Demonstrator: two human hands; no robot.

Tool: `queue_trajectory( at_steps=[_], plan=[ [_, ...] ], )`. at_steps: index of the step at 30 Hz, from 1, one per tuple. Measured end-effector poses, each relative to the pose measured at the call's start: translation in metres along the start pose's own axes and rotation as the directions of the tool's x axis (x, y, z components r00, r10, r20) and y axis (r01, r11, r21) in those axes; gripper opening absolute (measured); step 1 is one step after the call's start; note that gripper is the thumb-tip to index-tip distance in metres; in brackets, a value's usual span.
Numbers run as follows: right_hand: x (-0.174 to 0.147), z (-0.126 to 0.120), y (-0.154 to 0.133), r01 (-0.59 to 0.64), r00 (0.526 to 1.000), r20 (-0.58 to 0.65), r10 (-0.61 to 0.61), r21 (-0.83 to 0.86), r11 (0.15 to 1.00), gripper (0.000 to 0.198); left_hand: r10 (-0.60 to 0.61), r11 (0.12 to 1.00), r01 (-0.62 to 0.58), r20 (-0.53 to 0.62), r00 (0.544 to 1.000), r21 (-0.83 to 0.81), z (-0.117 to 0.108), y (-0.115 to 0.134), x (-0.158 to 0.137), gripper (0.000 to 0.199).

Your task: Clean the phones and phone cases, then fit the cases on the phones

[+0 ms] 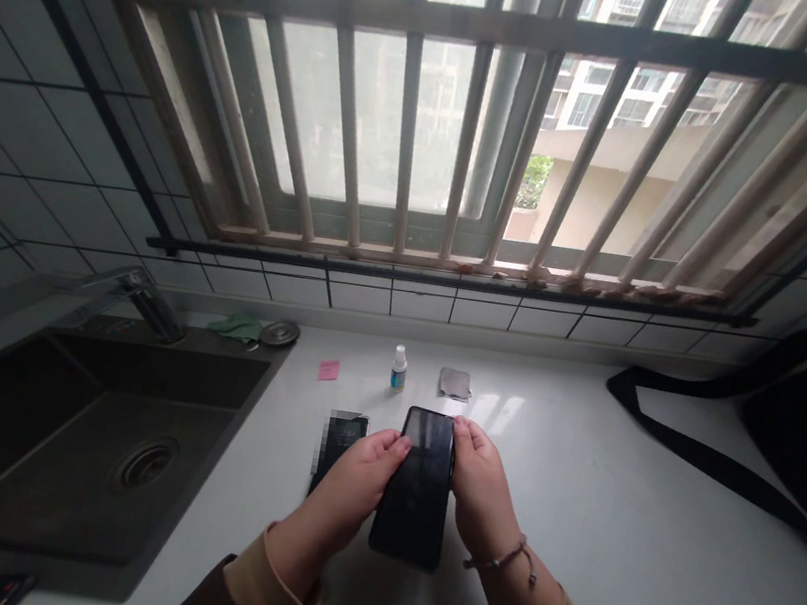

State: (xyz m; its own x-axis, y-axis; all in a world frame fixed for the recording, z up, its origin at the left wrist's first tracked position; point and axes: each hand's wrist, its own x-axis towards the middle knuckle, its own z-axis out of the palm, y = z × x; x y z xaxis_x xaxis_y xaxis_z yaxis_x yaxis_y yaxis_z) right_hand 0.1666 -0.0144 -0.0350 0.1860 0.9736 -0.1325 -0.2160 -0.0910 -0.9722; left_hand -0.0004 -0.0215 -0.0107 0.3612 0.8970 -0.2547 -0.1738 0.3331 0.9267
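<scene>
A black smartphone [414, 496] with a dark screen is held above the white counter, its face toward me. My left hand [367, 474] grips its left edge, thumb near the upper left of the screen. On the opposite edge, my right hand [480, 476] is closed around the upper right side, a cord bracelet on that wrist. Another dark-screened device [345, 435] lies on the counter, partly covered by my left hand and partly pixelated. Behind the phone stand a small white-capped bottle [398, 373], a pink note [329, 370] and a folded grey cloth [455, 384].
To the left is a dark sink [89, 427] with a faucet [150, 300]; a green cloth [239, 327] and a metal drain lid [280, 333] rest at its back rim. A black bag [804, 413] with straps lies right. A barred window [414, 132] rises behind the counter [641, 540].
</scene>
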Motion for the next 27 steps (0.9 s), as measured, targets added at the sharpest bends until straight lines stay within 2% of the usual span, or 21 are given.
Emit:
queue_trajectory(
  at_steps=[2, 4, 7, 10, 12, 15, 21, 25, 27],
  plan=[
    [-0.005, 0.004, -0.004, -0.104, 0.987, 0.121, 0.105, -0.008, 0.995, 0.060, 0.051, 0.996, -0.058, -0.115, 0.992, -0.065, -0.001, 0.000, 0.003, 0.052],
    [-0.012, 0.007, -0.006, -0.146, 0.950, 0.265, 0.164, -0.086, 0.986, 0.068, 0.106, 0.984, -0.140, -0.275, 0.956, -0.107, -0.005, 0.002, 0.006, 0.051],
    [-0.020, 0.011, -0.005, -0.052, 0.883, 0.449, 0.133, -0.188, 0.981, 0.071, 0.152, 0.962, -0.238, -0.460, 0.875, -0.135, -0.014, 0.007, 0.009, 0.049],
    [-0.024, 0.013, -0.004, -0.040, 0.820, 0.555, 0.135, -0.180, 0.983, 0.075, 0.140, 0.949, -0.263, -0.511, 0.848, -0.175, -0.020, 0.010, 0.010, 0.048],
    [-0.026, 0.014, -0.004, -0.096, 0.818, 0.551, 0.167, -0.156, 0.983, 0.082, 0.144, 0.954, -0.251, -0.483, 0.864, -0.164, -0.020, 0.010, 0.009, 0.047],
    [-0.027, 0.014, -0.006, -0.164, 0.848, 0.485, 0.214, -0.144, 0.976, 0.084, 0.157, 0.963, -0.233, -0.421, 0.893, -0.134, -0.017, 0.010, 0.006, 0.047],
    [-0.026, 0.011, -0.004, -0.004, 0.857, 0.504, 0.111, -0.210, 0.978, 0.081, 0.178, 0.959, -0.247, -0.375, 0.910, -0.143, -0.016, 0.010, 0.006, 0.052],
    [-0.026, 0.013, -0.003, 0.046, 0.902, 0.422, 0.088, -0.297, 0.954, 0.080, 0.209, 0.966, -0.251, -0.388, 0.897, -0.061, -0.021, 0.006, 0.008, 0.056],
    [-0.025, 0.014, -0.002, 0.025, 0.912, 0.399, 0.098, -0.291, 0.956, 0.080, 0.243, 0.963, -0.271, -0.394, 0.886, -0.014, -0.022, 0.005, 0.008, 0.058]
  ],
)
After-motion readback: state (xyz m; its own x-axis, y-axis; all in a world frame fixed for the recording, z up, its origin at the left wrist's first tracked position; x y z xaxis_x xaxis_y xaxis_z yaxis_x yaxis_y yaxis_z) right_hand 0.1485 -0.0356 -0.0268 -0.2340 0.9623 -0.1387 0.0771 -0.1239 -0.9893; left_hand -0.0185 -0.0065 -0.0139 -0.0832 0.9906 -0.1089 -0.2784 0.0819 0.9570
